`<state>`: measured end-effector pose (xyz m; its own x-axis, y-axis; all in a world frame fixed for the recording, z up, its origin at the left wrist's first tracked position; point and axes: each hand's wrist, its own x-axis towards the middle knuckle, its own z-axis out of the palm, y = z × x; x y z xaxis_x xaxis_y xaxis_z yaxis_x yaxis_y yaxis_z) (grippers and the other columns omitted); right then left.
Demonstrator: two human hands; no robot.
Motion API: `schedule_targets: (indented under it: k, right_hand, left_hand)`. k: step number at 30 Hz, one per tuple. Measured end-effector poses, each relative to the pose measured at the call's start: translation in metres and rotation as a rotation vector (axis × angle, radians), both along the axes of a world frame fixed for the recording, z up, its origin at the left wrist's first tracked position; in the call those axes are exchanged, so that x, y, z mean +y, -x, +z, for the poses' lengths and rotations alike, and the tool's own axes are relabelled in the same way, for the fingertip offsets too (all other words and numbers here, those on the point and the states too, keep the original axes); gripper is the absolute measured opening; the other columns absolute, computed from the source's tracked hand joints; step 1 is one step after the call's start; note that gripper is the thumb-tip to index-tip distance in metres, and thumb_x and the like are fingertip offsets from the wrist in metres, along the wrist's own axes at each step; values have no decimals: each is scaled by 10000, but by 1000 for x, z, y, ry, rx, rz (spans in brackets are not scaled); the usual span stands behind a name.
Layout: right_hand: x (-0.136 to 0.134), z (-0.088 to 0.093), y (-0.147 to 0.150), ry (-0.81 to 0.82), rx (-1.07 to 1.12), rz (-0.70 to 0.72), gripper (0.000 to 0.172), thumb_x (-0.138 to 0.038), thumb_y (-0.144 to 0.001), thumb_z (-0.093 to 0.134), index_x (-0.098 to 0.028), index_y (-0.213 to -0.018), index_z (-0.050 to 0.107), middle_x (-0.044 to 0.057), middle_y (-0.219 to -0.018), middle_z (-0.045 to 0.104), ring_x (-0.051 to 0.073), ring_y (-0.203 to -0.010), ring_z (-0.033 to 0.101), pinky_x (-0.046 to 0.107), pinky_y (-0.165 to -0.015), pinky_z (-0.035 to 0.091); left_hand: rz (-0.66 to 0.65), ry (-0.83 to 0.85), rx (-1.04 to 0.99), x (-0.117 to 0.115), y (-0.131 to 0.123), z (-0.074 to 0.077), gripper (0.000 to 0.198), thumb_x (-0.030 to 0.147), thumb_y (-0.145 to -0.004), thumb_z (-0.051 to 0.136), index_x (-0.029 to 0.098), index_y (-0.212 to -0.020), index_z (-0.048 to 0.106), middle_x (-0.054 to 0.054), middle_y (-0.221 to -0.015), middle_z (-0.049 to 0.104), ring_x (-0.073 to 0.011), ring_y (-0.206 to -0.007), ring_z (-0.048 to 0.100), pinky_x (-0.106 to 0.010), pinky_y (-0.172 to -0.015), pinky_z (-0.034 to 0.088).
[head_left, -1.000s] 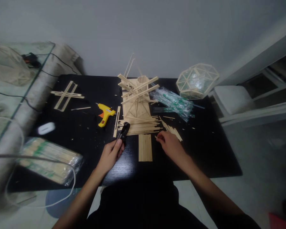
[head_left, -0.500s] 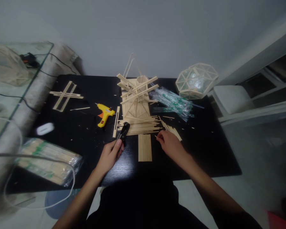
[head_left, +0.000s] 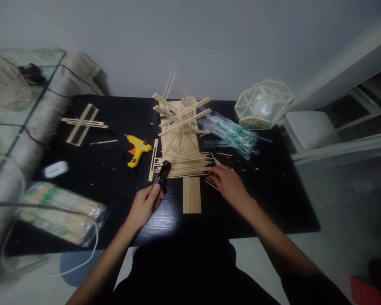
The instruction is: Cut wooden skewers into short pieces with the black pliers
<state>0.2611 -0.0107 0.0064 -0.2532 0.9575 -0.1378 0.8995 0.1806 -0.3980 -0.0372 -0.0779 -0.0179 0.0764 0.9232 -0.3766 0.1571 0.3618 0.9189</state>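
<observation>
A black pliers-like cutter (head_left: 164,171) points away from me in my left hand (head_left: 147,202), whose fingers are wrapped around it. My right hand (head_left: 226,183) is at the right ends of a pile of thin wooden sticks (head_left: 184,165). Its fingertips are drawn together, and what lies between them is too small to make out. Beneath that hand, short loose sticks (head_left: 212,183) rest on the black table. Between my hands is a flat panel of sticks laid side by side (head_left: 192,195). Behind the pile stands a wooden stick model (head_left: 180,123) with crossed blades.
Left of the pile is a yellow glue gun (head_left: 136,150). Farther left are a crossed stick frame (head_left: 84,125), a white case (head_left: 56,169) and a bag of sticks (head_left: 62,214). Clear wrappers (head_left: 231,135) and a faceted stick frame (head_left: 263,104) occupy the back right.
My right hand has moved forward to the pile's right end, uncovering short sticks below it. The small stick end that showed at its fingertips is no longer visible there. My left hand keeps the cutter.
</observation>
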Motion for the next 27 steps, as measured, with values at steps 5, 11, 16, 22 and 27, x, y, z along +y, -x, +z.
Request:
schedule_targets:
  k: [5, 11, 16, 22, 27]
  right_hand:
    - [1, -7, -2, -17, -63, 112, 178, -142, -1019, 506, -191, -984, 673, 110, -1022, 658, 251, -877, 660, 350, -745, 491]
    - [-1, 4, -10, 12, 47, 170, 177, -102, -995, 453, -197, -989, 602, 102, -1016, 639, 234, -876, 639, 352, -799, 496]
    - [6, 28, -21, 58, 285, 60, 131, -199, -1017, 459, -219, -995, 587, 57, -929, 695, 210, -819, 678, 329, -770, 513]
    - [9, 46, -23, -55, 528, -59, 102, -281, -978, 604, -234, -982, 695, 45, -949, 767, 215, -862, 733, 362, -847, 571]
    - [12, 58, -15, -149, 1000, -222, 194, -338, -847, 817, -240, -973, 707, 26, -945, 778, 202, -886, 757, 362, -869, 613]
  left_hand:
    - [6, 1, 13, 0, 0, 0, 571, 691, -966, 463, 178, -768, 618, 37, -521, 461, -103, -435, 393, -211, -412, 311]
    - [1, -1, 5, 0, 1, 0, 571, 684, -977, 455, 174, -775, 617, 40, -523, 454, -98, -438, 385, -205, -410, 309]
    - [23, 6, -23, 1, 0, 2, 594, 715, -957, 471, 171, -769, 616, 42, -518, 451, -90, -432, 378, -204, -407, 301]
    - [51, 24, -98, 1, 0, 0, 623, 747, -932, 487, 160, -767, 618, 42, -507, 444, -86, -427, 375, -202, -413, 292]
    - [92, 49, -173, 1, 1, 0, 656, 790, -889, 513, 156, -757, 619, 51, -488, 419, -79, -406, 354, -201, -409, 274]
